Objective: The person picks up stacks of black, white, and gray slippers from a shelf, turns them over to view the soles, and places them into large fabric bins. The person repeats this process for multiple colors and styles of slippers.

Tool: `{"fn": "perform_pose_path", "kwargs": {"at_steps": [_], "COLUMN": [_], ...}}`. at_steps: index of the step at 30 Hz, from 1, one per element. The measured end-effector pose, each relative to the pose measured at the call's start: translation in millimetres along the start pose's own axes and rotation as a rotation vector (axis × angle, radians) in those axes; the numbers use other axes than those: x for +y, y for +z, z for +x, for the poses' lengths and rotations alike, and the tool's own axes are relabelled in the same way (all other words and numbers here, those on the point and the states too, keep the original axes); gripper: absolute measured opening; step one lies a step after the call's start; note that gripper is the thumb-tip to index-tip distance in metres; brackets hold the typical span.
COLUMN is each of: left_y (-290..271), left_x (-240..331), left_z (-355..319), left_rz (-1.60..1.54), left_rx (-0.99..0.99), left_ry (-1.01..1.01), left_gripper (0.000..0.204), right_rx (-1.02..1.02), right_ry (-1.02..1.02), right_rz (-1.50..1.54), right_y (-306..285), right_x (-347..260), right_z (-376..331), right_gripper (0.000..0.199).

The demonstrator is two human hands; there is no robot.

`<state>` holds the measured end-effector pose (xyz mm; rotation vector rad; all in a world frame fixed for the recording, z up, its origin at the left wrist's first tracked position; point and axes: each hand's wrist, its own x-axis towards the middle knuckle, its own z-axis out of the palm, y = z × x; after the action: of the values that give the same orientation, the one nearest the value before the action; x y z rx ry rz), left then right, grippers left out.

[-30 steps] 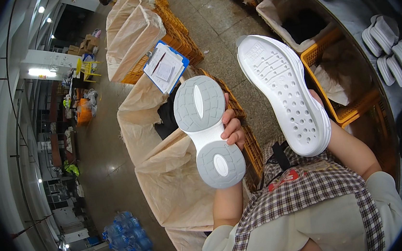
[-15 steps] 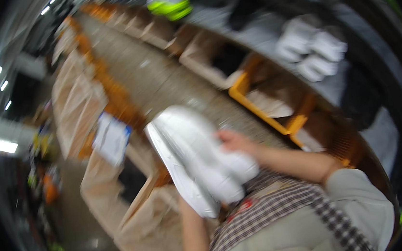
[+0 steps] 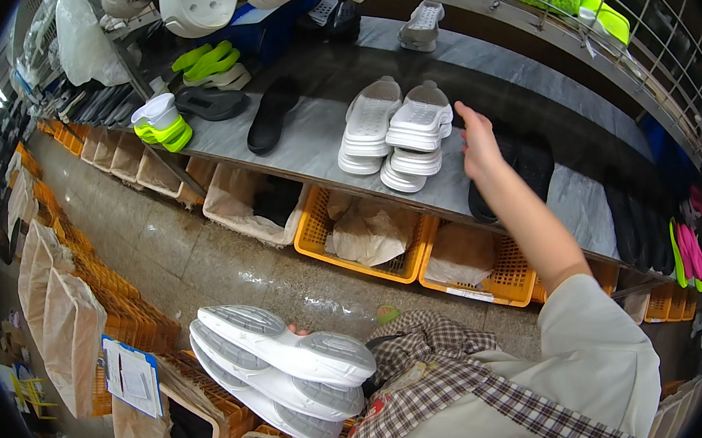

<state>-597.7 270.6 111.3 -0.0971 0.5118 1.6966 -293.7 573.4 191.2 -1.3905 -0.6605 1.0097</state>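
White-and-grey moulded shoe soles [image 3: 277, 370] sit stacked in your left hand [image 3: 297, 330], just left of the brown-and-white checked apron [image 3: 419, 402]. Likely light, springy foam, smooth enough to slip against each other; best gripped round the narrow waist. Left clasps the stack, most fingers hidden. Your right hand [image 3: 479, 141] reaches out empty, fingers loosely open, just beside piled white dimpled soles [image 3: 420, 132] on the grey marbled shelf [image 3: 318, 125]; contact unclear.

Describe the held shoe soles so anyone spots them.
In front of the grey bench, left of the checked apron, find the left hand. It holds stacked white shoe soles; unlike the white soles on the bench, the top one shows grey tread patches.
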Motion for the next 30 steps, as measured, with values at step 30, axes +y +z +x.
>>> {"fn": "perform_pose_path", "kwargs": {"at_steps": [30], "left_y": [-22.8], "left_x": [37.4], "left_z": [-35.4], "left_rz": [0.224], "left_rx": [0.165], "left_ry": [0.081], "left_gripper": [0.046], "right_rx": [-1.617], "right_ry": [-0.105], "right_rz": [-0.604], "right_y": [109.1], "right_x": [167.7], "right_z": [-193.3], "right_gripper": [0.105]}}
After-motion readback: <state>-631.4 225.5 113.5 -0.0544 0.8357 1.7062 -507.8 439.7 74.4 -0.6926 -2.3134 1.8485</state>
